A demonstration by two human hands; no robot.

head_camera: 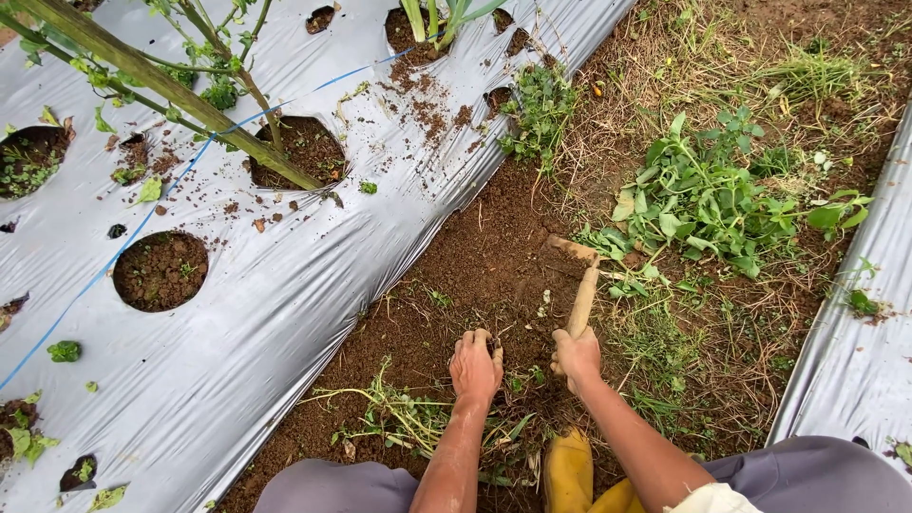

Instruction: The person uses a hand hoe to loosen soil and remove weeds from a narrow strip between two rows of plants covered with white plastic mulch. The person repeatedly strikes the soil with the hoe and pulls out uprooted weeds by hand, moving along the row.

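Observation:
My right hand [577,357] grips the wooden handle of a small hand hoe [581,285]. Its soil-caked blade rests on the brown earth at the edge of a leafy green weed clump [698,195]. My left hand [475,366] presses down on the bare soil with its fingers curled into the dirt; whether they pinch anything I cannot tell. Pulled weeds with pale stems [399,413] lie on the ground just left of that hand.
Silver plastic mulch [285,304] with round planting holes [160,271] covers the bed on the left; a slanted green stake [161,85] and a blue line [142,223] cross it. More silver sheet [855,370] lies at right. A yellow boot [568,470] sits between my knees.

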